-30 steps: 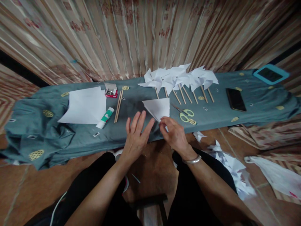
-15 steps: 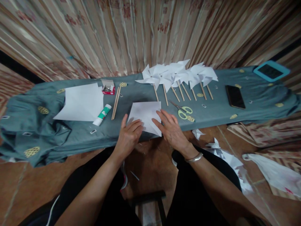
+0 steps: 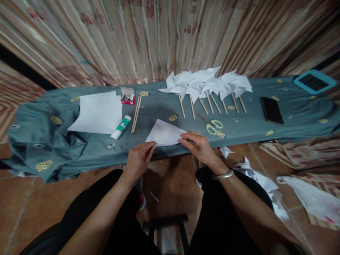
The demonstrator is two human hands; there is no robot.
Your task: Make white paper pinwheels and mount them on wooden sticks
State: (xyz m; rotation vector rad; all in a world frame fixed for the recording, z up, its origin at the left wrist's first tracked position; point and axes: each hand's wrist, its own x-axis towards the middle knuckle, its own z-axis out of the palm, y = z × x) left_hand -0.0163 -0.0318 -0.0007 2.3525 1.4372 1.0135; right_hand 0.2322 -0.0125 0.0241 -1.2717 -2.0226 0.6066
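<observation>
Hands, two, bare, both at the near edge of the cloth-covered bench (image 3: 53, 148). Left hand (image 3: 139, 157): thumb and forefinger pinched on the near left corner of the folded paper (image 3: 164, 134). Right hand (image 3: 200, 147): fingertips closed on the right corner of the same piece, a metal bangle (image 3: 223, 174) on its wrist. Folded paper: white, triangular, lying flat on the teal cloth between the two hands, apex pointing away from the person. Scissors (image 3: 214, 125): yellow-green handles, just right of the right hand, apart from it. Pinwheels (image 3: 207, 83): a cluster of white paper heads on wooden sticks, laid along the far side of the bench, behind the scissors. Loose wooden sticks (image 3: 136, 114): a pair, side by side, left of the folded paper. Glue stick (image 3: 121, 126): white and green, lying just beside those sticks. Large white sheet (image 3: 98, 112): flat, touching the glue stick on its left. Small red box (image 3: 128, 96): open, at the far end of the sticks; contents too small to tell. Dark phone (image 3: 271, 110): face up, well right of the pinwheels. Blue-framed tablet (image 3: 315, 81): at the far right corner. Paper scraps (image 3: 255, 177): white, scattered on the floor beside the right arm.
</observation>
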